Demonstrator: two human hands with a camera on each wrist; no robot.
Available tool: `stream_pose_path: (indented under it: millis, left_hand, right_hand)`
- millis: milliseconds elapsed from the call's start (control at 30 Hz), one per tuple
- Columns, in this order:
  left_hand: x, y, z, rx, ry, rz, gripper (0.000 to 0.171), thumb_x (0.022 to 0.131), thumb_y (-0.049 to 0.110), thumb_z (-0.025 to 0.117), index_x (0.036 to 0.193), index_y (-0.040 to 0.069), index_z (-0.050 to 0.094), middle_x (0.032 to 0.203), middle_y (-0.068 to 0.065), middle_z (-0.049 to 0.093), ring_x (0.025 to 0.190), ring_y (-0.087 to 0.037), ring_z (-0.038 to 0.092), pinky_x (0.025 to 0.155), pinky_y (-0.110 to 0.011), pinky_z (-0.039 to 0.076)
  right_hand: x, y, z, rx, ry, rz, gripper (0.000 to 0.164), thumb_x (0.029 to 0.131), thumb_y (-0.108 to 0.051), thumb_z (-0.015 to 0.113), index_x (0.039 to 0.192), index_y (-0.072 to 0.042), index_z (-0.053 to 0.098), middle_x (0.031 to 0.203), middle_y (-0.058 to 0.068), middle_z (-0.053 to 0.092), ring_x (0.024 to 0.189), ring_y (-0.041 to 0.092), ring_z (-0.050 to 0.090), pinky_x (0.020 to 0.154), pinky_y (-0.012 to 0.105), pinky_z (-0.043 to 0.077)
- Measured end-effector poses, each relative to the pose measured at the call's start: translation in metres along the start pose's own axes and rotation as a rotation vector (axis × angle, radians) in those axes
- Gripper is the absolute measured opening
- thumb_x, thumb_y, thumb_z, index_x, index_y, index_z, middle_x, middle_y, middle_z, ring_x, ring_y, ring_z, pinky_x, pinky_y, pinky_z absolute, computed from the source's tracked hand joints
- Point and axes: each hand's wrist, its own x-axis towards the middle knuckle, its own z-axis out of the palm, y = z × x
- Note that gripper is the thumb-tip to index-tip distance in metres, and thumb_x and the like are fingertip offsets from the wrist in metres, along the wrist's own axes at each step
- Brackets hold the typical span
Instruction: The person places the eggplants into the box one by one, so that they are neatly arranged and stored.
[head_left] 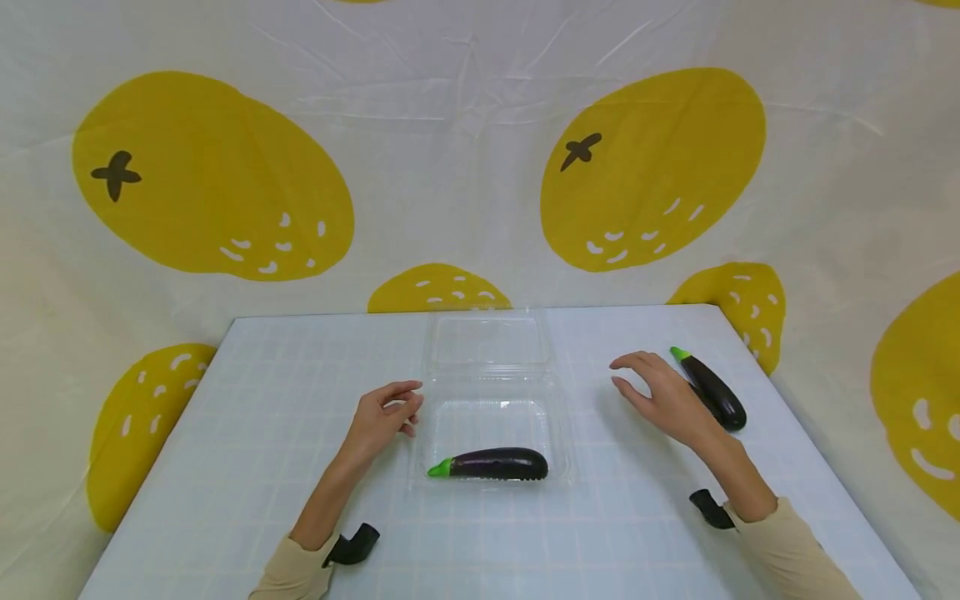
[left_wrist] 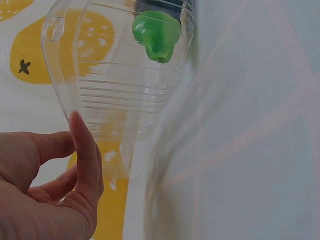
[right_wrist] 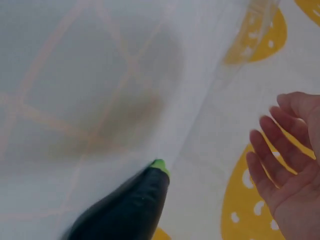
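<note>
A clear plastic clamshell box (head_left: 483, 383) lies with its lid raised at the back. Inside its near part is one eggplant (head_left: 498, 463), green stem end to the left; that stem end (left_wrist: 157, 35) shows through the plastic wall in the left wrist view. My left hand (head_left: 382, 417) is at the box's left side, loosely bent, a fingertip right at the rim. To the right of the box, my right hand (head_left: 663, 400) hovers with fingers spread and holds nothing. A second eggplant (head_left: 718, 392) lies on the table just beyond that hand, partly hidden by it.
The table (head_left: 247, 442) has a pale checked cover. Its back edge meets a white curtain (head_left: 450, 167) with large yellow fruit prints. A dark wrist-mounted piece (head_left: 356, 546) is on the left sleeve, another (head_left: 711, 509) on the right.
</note>
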Motion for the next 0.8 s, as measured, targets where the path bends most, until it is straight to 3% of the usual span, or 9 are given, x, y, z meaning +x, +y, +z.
stream_pose_path:
  millis: [133, 333, 467, 533, 633, 733, 800]
  left_hand:
    - [0.0, 0.0, 0.0, -0.001, 0.003, -0.006, 0.036, 0.1, 0.014, 0.07, 0.133, 0.001, 0.065, 0.106, -0.017, 0.066, 0.073, -0.021, 0.063, 0.065, -0.023, 0.059]
    - [0.0, 0.001, 0.001, -0.008, 0.001, -0.003, 0.036, 0.1, 0.014, 0.07, 0.133, 0.001, 0.066, 0.105, -0.016, 0.065, 0.073, -0.021, 0.064, 0.065, -0.024, 0.059]
    - [0.0, 0.001, 0.001, -0.013, 0.002, -0.001, 0.036, 0.099, 0.013, 0.07, 0.132, 0.0, 0.066, 0.105, -0.015, 0.065, 0.072, -0.021, 0.063, 0.064, -0.024, 0.059]
    - [0.0, 0.001, 0.0, -0.013, 0.001, 0.004, 0.036, 0.099, 0.013, 0.07, 0.132, 0.0, 0.065, 0.104, -0.015, 0.065, 0.072, -0.021, 0.063, 0.064, -0.024, 0.059]
    - [0.001, 0.0, 0.0, -0.025, -0.002, 0.01, 0.036, 0.099, 0.012, 0.07, 0.132, -0.002, 0.065, 0.104, -0.016, 0.065, 0.072, -0.022, 0.063, 0.063, -0.024, 0.059]
    - [0.001, 0.0, -0.001, -0.034, -0.004, 0.011, 0.036, 0.099, 0.012, 0.07, 0.132, -0.002, 0.065, 0.104, -0.017, 0.065, 0.072, -0.024, 0.064, 0.063, -0.025, 0.059]
    - [0.0, 0.001, -0.001, -0.043, -0.003, 0.01, 0.036, 0.099, 0.012, 0.07, 0.132, -0.002, 0.065, 0.103, -0.016, 0.064, 0.073, -0.026, 0.064, 0.063, -0.025, 0.059]
  right_hand:
    - [-0.005, 0.013, -0.003, -0.005, 0.03, 0.025, 0.022, 0.09, -0.002, 0.077, 0.111, -0.003, 0.072, 0.11, 0.008, 0.071, 0.104, 0.028, 0.064, 0.09, 0.045, 0.054]
    - [-0.013, 0.032, -0.006, 0.034, 0.115, -0.013, 0.023, 0.086, 0.006, 0.077, 0.108, 0.0, 0.071, 0.106, 0.013, 0.071, 0.1, 0.031, 0.064, 0.095, 0.013, 0.04]
    - [-0.018, 0.043, -0.007, 0.053, 0.136, -0.006, 0.024, 0.085, 0.008, 0.076, 0.108, 0.003, 0.07, 0.105, 0.016, 0.07, 0.101, 0.033, 0.062, 0.101, 0.008, 0.032]
    - [-0.021, 0.047, -0.007, 0.057, 0.132, 0.018, 0.023, 0.086, 0.008, 0.076, 0.108, 0.003, 0.07, 0.105, 0.016, 0.069, 0.106, 0.035, 0.061, 0.105, 0.013, 0.034]
    - [-0.026, 0.053, -0.008, 0.06, 0.124, 0.056, 0.024, 0.088, 0.006, 0.076, 0.11, 0.003, 0.069, 0.11, 0.019, 0.068, 0.117, 0.044, 0.057, 0.112, 0.038, 0.04]
    - [-0.031, 0.058, -0.008, 0.07, 0.108, 0.083, 0.024, 0.089, 0.004, 0.075, 0.113, 0.002, 0.068, 0.116, 0.022, 0.065, 0.123, 0.052, 0.052, 0.103, 0.062, 0.041]
    - [-0.033, 0.061, -0.008, 0.071, 0.095, 0.104, 0.026, 0.09, 0.003, 0.075, 0.115, 0.002, 0.068, 0.119, 0.024, 0.063, 0.124, 0.053, 0.05, 0.099, 0.068, 0.039]
